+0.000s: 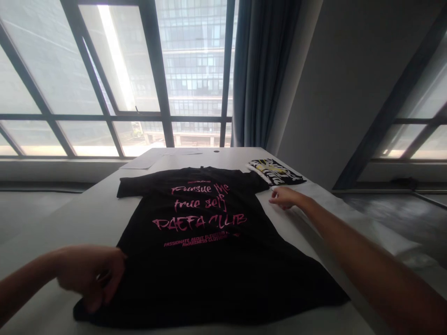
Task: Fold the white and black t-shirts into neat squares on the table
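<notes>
A black T-shirt (206,260) with pink lettering lies spread flat on a white table (87,218), its collar toward the window. My left hand (91,275) pinches the shirt's lower left hem, with the fingers curled into the cloth. My right hand (284,197) reaches out to the right of the shirt, fingers loosely bent over the bare table beside the right sleeve, holding nothing. It hovers just below a folded black, white and yellow patterned garment (274,171).
Sheets of white paper (145,161) lie at the table's far end. Large windows (115,79) and a blue-grey curtain (260,74) stand behind the table. A grey wall is to the right.
</notes>
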The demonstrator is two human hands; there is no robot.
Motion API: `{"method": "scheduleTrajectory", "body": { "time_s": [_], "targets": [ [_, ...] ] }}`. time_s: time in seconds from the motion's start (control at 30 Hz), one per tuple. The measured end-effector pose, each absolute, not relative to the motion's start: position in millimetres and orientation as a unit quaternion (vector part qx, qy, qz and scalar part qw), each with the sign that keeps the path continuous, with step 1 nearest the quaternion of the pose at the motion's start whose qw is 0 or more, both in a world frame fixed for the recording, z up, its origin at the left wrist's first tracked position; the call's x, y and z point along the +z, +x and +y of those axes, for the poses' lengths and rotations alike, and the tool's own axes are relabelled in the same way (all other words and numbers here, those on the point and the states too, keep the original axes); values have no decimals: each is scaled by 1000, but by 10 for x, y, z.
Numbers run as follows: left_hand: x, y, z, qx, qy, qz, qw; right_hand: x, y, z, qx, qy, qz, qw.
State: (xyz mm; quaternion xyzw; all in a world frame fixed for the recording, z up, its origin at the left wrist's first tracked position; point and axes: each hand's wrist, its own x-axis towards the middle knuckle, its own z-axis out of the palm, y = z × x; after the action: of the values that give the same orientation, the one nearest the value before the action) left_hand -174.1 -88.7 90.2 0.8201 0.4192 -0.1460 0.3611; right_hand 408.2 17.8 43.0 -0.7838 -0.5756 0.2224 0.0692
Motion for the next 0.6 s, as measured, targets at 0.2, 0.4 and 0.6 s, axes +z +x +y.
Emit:
{"method": "scheduleTrajectory", "body": {
  "time_s": [0.2, 0.4, 0.6],
  "targets": [
    [870, -2015, -17, -32, 754, 476, 451, 407, 4017, 724, 82, -780, -613, 92],
    [461, -2335, 1333, 133, 724, 677, 21, 326, 3941, 1103, 21, -804, -588, 89],
    [267, -2628, 1942, 170, 623, 764, 3, 240, 3876, 1331, 6, -827, -557, 82]
  ]
}}
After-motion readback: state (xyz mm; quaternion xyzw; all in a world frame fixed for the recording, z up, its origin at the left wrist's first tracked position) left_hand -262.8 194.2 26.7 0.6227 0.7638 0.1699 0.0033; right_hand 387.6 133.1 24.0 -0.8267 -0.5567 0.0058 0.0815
